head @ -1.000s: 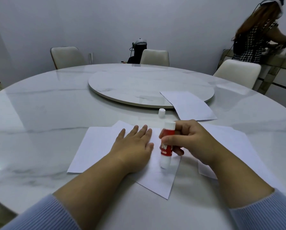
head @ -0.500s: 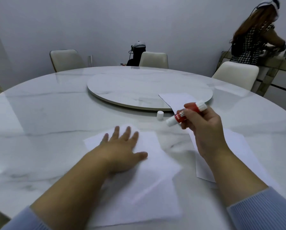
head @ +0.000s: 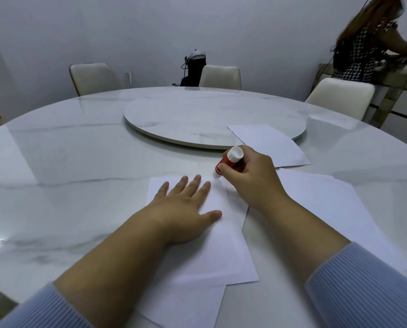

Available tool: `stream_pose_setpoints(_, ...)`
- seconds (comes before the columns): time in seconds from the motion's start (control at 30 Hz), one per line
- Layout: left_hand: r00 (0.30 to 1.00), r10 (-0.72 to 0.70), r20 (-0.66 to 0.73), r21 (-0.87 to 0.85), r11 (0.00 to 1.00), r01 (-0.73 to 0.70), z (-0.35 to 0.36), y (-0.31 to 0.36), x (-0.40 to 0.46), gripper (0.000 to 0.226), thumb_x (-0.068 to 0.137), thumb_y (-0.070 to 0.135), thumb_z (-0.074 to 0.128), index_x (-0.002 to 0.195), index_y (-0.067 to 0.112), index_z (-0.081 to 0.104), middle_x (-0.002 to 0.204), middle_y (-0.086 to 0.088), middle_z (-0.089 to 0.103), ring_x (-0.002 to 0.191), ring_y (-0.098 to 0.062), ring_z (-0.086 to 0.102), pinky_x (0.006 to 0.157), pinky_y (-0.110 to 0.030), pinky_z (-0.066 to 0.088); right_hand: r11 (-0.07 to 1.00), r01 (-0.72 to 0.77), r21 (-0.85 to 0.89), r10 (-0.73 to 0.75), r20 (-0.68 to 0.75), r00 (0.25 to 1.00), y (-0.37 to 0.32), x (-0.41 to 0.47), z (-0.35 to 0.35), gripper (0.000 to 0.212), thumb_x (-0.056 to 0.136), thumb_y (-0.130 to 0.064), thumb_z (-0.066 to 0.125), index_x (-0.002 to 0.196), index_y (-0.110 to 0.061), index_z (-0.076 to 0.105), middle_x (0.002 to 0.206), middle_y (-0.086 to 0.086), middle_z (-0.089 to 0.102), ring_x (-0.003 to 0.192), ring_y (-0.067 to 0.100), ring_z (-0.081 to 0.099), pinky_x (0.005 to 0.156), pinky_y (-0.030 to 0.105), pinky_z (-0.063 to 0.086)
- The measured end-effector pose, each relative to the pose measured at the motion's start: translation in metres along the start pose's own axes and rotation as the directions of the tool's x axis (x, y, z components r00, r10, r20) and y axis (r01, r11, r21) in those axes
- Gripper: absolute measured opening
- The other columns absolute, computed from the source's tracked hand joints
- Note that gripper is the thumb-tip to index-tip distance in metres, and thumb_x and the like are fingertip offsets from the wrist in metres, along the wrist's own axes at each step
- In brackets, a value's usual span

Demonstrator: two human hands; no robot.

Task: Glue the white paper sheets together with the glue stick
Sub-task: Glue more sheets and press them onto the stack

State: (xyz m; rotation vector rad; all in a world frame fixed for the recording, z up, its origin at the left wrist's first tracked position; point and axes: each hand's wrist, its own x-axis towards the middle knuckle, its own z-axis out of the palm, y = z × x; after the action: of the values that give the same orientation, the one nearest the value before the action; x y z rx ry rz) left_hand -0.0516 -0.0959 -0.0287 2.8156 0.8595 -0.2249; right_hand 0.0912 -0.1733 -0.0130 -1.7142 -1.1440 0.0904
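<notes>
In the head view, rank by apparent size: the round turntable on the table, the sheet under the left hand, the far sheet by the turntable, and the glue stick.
1. Turntable.
2. Sheet under the left hand; being nearest the camera enlarges it.
3. Far sheet; possibly the same true size as the near sheet.
4. Glue stick, partly hidden in the right hand.

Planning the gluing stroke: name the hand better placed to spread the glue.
Right. The right hand already grips the glue stick, tip down at the top sheet's far corner; the left hand lies flat, pinning it.

single head view, forward and down, close over the table (head: 79, 162)
</notes>
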Motion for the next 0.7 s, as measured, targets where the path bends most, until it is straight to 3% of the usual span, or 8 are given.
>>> stream_pose_setpoints(0.2,1.000,-0.005,-0.006,-0.031,0.999,0.005,0.002,0.000,0.001,0.058,0.096,0.051,0.010,0.148,0.035,-0.010,0.157,0.012,-0.018,0.144,-0.009,-0.018,0.118,-0.042,-0.009,1.000,0.011,-0.029,-0.008,0.095,0.995,-0.001,-0.004,-0.007,0.010,0.081,-0.017,0.065,0.090,-0.013,0.064,0.086,0.005,0.071,0.079,0.020,0.063,0.072,0.029,0.049)
stream_pose_setpoints(0.4,1.000,0.003,-0.013,-0.044,0.999,-0.004,0.002,-0.001,0.001,0.054,0.098,0.045,0.007,0.148,0.035,-0.008,0.158,0.012,-0.017,0.145,-0.008,-0.017,0.118,-0.042,-0.008,0.997,0.021,0.078,-0.041,0.264,0.964,-0.017,-0.027,-0.032,0.007,0.066,-0.009,0.068,0.073,-0.009,0.067,0.068,0.010,0.069,0.059,0.025,0.065,0.061,0.047,0.057)
stream_pose_setpoints(0.57,1.000,0.005,-0.023,-0.028,1.000,-0.005,0.002,-0.002,0.001,0.056,0.097,0.049,0.009,0.148,0.034,-0.009,0.158,0.010,-0.017,0.145,-0.010,-0.017,0.118,-0.043,-0.008,0.970,-0.069,0.232,-0.060,0.508,0.860,-0.023,-0.041,-0.044,0.010,0.059,-0.003,0.061,0.066,-0.002,0.068,0.064,0.024,0.065,0.051,0.034,0.060,0.044,0.032,0.049)
stream_pose_setpoints(0.7,1.000,0.020,-0.019,-0.023,1.000,-0.020,0.003,-0.001,0.001,0.060,0.095,0.053,0.012,0.148,0.035,-0.009,0.158,0.010,-0.018,0.144,-0.009,-0.017,0.118,-0.042,-0.009,0.918,-0.210,0.337,-0.105,0.716,0.690,-0.021,-0.038,-0.050,0.017,0.052,-0.011,0.063,0.066,-0.006,0.072,0.065,0.031,0.065,0.050,0.043,0.058,0.041,0.024,0.047)
